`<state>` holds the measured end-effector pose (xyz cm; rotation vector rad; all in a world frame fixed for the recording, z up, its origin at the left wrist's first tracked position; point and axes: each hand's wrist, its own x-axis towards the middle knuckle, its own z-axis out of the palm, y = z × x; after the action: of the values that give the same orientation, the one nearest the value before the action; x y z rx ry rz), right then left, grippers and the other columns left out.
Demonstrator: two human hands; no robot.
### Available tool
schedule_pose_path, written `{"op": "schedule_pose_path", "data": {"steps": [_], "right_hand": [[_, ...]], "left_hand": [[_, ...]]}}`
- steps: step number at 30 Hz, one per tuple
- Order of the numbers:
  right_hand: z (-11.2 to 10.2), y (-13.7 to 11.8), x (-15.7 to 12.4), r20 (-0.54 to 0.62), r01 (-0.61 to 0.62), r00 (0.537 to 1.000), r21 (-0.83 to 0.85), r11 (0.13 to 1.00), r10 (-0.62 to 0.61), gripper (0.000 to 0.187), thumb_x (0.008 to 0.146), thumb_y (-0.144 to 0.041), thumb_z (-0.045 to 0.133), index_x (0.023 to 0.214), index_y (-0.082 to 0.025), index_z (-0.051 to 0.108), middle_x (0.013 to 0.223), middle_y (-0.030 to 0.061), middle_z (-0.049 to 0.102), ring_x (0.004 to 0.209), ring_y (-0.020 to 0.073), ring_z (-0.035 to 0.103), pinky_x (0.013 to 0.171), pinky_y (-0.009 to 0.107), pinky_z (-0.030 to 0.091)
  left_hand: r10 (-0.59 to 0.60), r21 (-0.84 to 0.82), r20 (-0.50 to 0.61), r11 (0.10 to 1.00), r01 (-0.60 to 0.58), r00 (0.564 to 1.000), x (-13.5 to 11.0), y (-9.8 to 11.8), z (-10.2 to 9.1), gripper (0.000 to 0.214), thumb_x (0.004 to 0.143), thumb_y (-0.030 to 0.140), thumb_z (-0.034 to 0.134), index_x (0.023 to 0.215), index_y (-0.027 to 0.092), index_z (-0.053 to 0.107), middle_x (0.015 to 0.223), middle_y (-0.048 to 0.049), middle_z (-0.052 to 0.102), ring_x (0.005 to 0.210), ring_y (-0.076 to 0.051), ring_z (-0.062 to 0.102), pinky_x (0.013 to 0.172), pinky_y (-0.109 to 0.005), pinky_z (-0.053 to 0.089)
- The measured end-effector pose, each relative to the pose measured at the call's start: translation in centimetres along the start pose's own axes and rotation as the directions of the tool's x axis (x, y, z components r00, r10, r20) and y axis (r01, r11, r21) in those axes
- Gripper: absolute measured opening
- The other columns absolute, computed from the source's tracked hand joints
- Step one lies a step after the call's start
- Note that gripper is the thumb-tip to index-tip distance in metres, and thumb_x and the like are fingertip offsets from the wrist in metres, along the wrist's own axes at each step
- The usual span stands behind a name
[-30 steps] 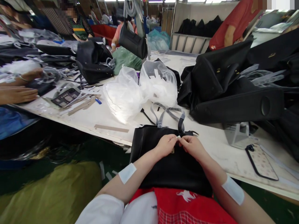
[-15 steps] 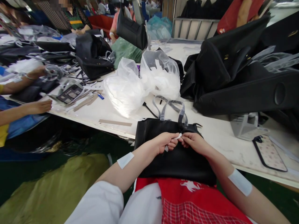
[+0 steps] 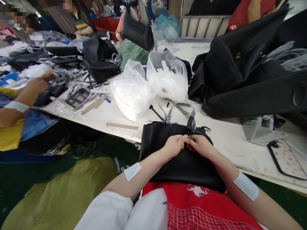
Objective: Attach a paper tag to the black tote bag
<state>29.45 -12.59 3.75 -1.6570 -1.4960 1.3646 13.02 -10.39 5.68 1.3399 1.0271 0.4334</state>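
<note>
A black handbag [image 3: 168, 159] lies over the table edge and my lap, its plastic-wrapped handles [image 3: 178, 111] pointing away from me. Both my hands meet on the bag's front, near its top. My left hand [image 3: 174, 146] is closed, fingers curled against the bag, with a small white bit at its fingertips. My right hand [image 3: 199, 145] is closed too, pinching at the same spot. What lies between the fingers is too small to name.
Two white plastic bags [image 3: 148, 86] stand behind the handbag. A heap of black bags [image 3: 240, 73] fills the right side. A phone [image 3: 286, 159] lies at the right by a grey stand [image 3: 256, 129]. A co-worker's arm [image 3: 21, 102] works at the left among scraps and bags.
The white strip that stuck out between my fingertips is now almost hidden. My hands have pressed closer together on the bag. The co-worker's arm at the left has lifted and shifted.
</note>
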Motion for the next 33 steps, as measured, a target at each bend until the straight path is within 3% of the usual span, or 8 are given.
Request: {"op": "schedule_pose_path", "data": {"steps": [4, 7, 11, 14, 17, 22, 27, 33], "right_hand": [[-0.5, -0.9, -0.9, 0.025, -0.037, 0.999, 0.209, 0.977, 0.033, 0.044, 0.085, -0.055, 0.049, 0.077, -0.015, 0.063, 0.060, 0.0033, 0.063, 0.048, 0.0130, 0.058, 0.044, 0.021, 0.045], [-0.7, -1.7, -1.2, 0.075, -0.129, 0.991, 0.371, 0.919, 0.109, 0.061, 0.083, -0.070, 0.040, 0.072, -0.014, 0.062, 0.057, 0.0055, 0.063, 0.045, 0.0135, 0.058, 0.041, 0.021, 0.043], [-0.7, -2.4, -1.5, 0.019, -0.106, 0.994, 0.358, 0.928, 0.106, 0.063, 0.080, -0.075, 0.044, 0.068, -0.015, 0.060, 0.053, 0.0038, 0.060, 0.042, 0.0133, 0.055, 0.039, 0.021, 0.039], [-0.8, -3.4, -1.7, -0.082, 0.034, 0.996, 0.188, 0.981, -0.019, 0.054, 0.085, -0.067, 0.044, 0.073, -0.017, 0.061, 0.058, 0.0033, 0.061, 0.049, 0.0153, 0.058, 0.045, 0.024, 0.043], [-1.1, -5.4, -1.6, -0.173, 0.151, 0.968, -0.178, 0.972, -0.182, 0.043, 0.093, -0.053, 0.040, 0.075, -0.020, 0.062, 0.065, 0.0040, 0.065, 0.058, 0.0178, 0.062, 0.055, 0.028, 0.045], [-1.2, -9.2, -0.1, -0.232, 0.025, 0.922, -0.762, 0.648, -0.309, 0.053, 0.088, -0.063, 0.044, 0.059, -0.020, 0.059, 0.062, 0.0101, 0.065, 0.062, 0.0247, 0.063, 0.056, 0.032, 0.039], [-0.8, -10.3, 1.3, -0.119, 0.030, 0.948, -0.891, 0.453, -0.297, 0.029, 0.086, -0.039, 0.057, 0.071, -0.016, 0.067, 0.076, 0.0156, 0.070, 0.070, 0.0269, 0.065, 0.057, 0.031, 0.039], [-1.7, -9.8, 0.7, -0.137, 0.062, 0.952, -0.786, 0.615, -0.272, 0.033, 0.094, -0.035, 0.047, 0.068, -0.020, 0.062, 0.070, 0.0089, 0.069, 0.067, 0.0237, 0.065, 0.057, 0.030, 0.037]], "left_hand": [[0.330, 0.572, -0.087, 0.789, -0.224, 0.940, -0.6, 0.2, -0.2, 0.038, 0.097, 0.037, 0.031, 0.085, 0.019, 0.063, 0.089, -0.0078, 0.063, 0.083, -0.018, 0.055, 0.081, -0.030, 0.040], [0.362, 0.720, -0.080, 0.666, -0.198, 0.929, -0.9, -0.1, 0.1, 0.038, 0.097, 0.035, 0.028, 0.096, 0.018, 0.062, 0.094, -0.0112, 0.064, 0.083, -0.021, 0.057, 0.080, -0.032, 0.042], [0.407, 0.792, -0.100, 0.585, -0.175, 0.908, -1.0, -0.5, 0.3, 0.038, 0.098, 0.032, 0.029, 0.110, 0.016, 0.061, 0.092, -0.0126, 0.065, 0.082, -0.021, 0.060, 0.076, -0.031, 0.045], [0.428, 0.838, -0.112, 0.525, -0.146, 0.897, -1.0, -0.6, 0.1, 0.038, 0.098, 0.028, 0.028, 0.122, 0.015, 0.055, 0.098, -0.0128, 0.065, 0.086, -0.023, 0.062, 0.075, -0.033, 0.046], [0.435, 0.871, -0.110, 0.475, -0.124, 0.894, -1.0, -0.6, 0.1, 0.038, 0.097, 0.025, 0.031, 0.129, 0.015, 0.050, 0.097, -0.0116, 0.065, 0.084, -0.022, 0.062, 0.073, -0.033, 0.047], [0.404, 0.928, -0.027, 0.351, -0.128, 0.914, -1.2, -0.2, 0.8, 0.033, 0.091, 0.016, 0.036, 0.116, 0.014, 0.058, 0.089, -0.0128, 0.065, 0.076, -0.024, 0.063, 0.066, -0.035, 0.047], [0.399, 0.961, -0.010, 0.258, -0.101, 0.917, -1.4, 0.2, 1.0, 0.034, 0.088, 0.010, 0.035, 0.111, 0.010, 0.060, 0.089, -0.0142, 0.064, 0.075, -0.027, 0.064, 0.063, -0.037, 0.048], [0.435, 0.943, -0.043, 0.314, -0.107, 0.900, -1.1, 0.4, 0.6, 0.037, 0.094, 0.019, 0.033, 0.125, 0.012, 0.052, 0.088, -0.0125, 0.065, 0.074, -0.025, 0.064, 0.062, -0.035, 0.046]]}}
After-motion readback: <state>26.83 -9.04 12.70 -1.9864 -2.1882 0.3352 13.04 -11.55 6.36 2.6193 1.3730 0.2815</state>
